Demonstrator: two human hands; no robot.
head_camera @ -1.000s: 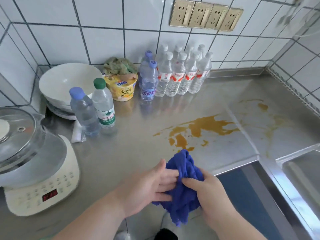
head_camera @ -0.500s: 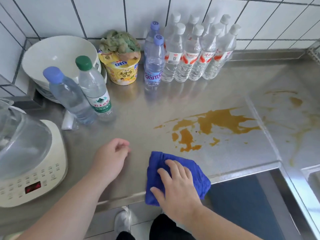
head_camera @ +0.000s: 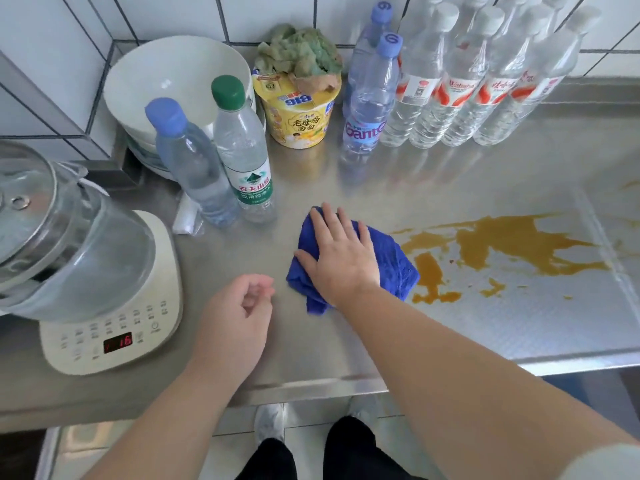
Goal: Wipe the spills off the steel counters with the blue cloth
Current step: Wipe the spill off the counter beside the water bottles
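1. Blue and fluffy, the cloth (head_camera: 391, 263) lies bunched in loose folds on the steel desk (head_camera: 433, 181), just left of the spill and touching or nearly touching its near blob.
2. The right hand (head_camera: 341, 258) lies flat on top of the cloth, its fingers (head_camera: 325, 223) straight and slightly spread, pressing it down rather than gripping it.
3. The left hand (head_camera: 239, 313) rests on the desk just left of the cloth, fingers loosely curled and holding nothing.
4. The spill (head_camera: 512, 244) is an orange-brown liquid, spread in a wide ragged patch with smaller blobs and drops in front of it.
5. A yellow instant-noodle cup (head_camera: 299, 116) stands near the wall, stuffed with a crumpled greenish rag (head_camera: 299, 53) that bulges over its rim.
6. Beside it on the left, white bowls (head_camera: 162, 88) sit stacked; what they hold, if anything, cannot be told.
7. Two water bottles stand before the bowls, one blue-capped (head_camera: 190, 164), one green-capped (head_camera: 244, 157); both look nearly full.
8. Two blue-capped bottles (head_camera: 367, 109) and a cluster of white-capped bottles (head_camera: 485, 84) stand right of the cup, all with clear water.
9. At the far left, a cream cooker base (head_camera: 114, 334) with a red display carries a glass pot (head_camera: 69, 244); its contents are unclear.
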